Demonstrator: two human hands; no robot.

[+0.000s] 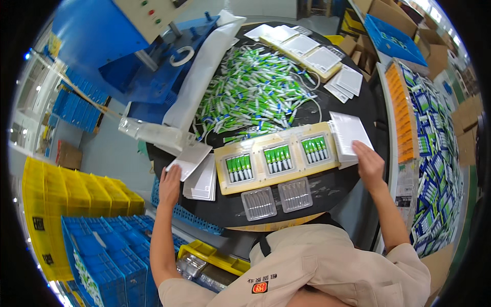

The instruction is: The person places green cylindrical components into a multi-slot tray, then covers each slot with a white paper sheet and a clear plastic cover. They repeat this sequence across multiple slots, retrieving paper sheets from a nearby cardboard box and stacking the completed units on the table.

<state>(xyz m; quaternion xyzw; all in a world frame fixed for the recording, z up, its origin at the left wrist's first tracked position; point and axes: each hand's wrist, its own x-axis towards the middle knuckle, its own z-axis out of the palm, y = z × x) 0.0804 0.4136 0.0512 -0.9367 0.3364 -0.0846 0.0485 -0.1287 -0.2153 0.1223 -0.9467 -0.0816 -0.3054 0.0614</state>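
My left hand (170, 183) grips the near edge of a white card (189, 158) lifted off a stack of white cards (202, 179) at the left of the dark round table (230, 210). My right hand (368, 162) rests on another stack of white cards (349, 134) at the right. Between my hands lies a cream tray (258, 179) with three pockets, each holding a clear blister filled with green and white tubes (277, 158). Two empty clear blisters (276, 198) lie in front of it.
A big heap of loose green and white tubes (250, 92) covers the table's far half. More cream trays with white cards (307, 51) sit at the back. A blue machine (148, 61) stands at the left, blue and yellow crates (102, 230) below left, packed cards (429, 153) at right.
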